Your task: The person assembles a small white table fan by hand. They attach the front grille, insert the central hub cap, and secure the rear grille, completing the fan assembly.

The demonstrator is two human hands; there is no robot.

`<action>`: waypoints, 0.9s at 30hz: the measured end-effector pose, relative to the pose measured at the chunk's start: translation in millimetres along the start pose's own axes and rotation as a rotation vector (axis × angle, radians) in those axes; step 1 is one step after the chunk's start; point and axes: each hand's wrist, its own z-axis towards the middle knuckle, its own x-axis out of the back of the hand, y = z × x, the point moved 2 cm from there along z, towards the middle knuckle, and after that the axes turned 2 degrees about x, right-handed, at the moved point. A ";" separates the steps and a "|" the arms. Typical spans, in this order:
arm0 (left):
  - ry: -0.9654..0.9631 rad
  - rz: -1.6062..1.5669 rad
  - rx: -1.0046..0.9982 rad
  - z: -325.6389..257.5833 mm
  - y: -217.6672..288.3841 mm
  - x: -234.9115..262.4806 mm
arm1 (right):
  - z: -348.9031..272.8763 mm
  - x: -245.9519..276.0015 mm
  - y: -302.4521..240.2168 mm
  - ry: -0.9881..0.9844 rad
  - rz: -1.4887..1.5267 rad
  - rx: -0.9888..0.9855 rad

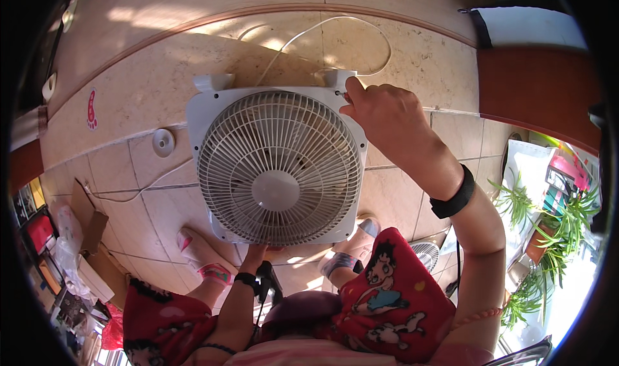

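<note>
A white box fan (276,190) with a round slatted grille is in front of me, its two feet (214,82) at the far edge. My right hand (387,111) is closed around a screwdriver (347,98) at the fan's far right corner. Only a short reddish and metal part of the screwdriver shows, close to a dark screw hole (337,93); whether its tip touches is hard to tell. My left hand (256,255) grips the fan's near edge from below, with most of its fingers hidden by the frame.
A white cord (303,34) loops on the stone ledge (445,63) behind the fan. A white round knob-like piece (164,143) lies on the left floor tiles. Cardboard and boxes (87,221) crowd the left; potted plants (567,217) stand at right. My feet (200,253) flank the fan.
</note>
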 end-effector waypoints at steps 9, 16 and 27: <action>-0.025 -0.192 0.052 4.2 -8.0 -1.8 | -10.4 19.1 5.2 0.245 0.091 0.211; -0.091 -0.258 0.011 4.0 0.4 -5.2 | -8.1 27.3 0.1 0.202 0.155 0.170; -0.008 -0.068 0.035 7.8 -17.4 3.0 | -7.8 24.7 13.5 0.292 0.249 0.208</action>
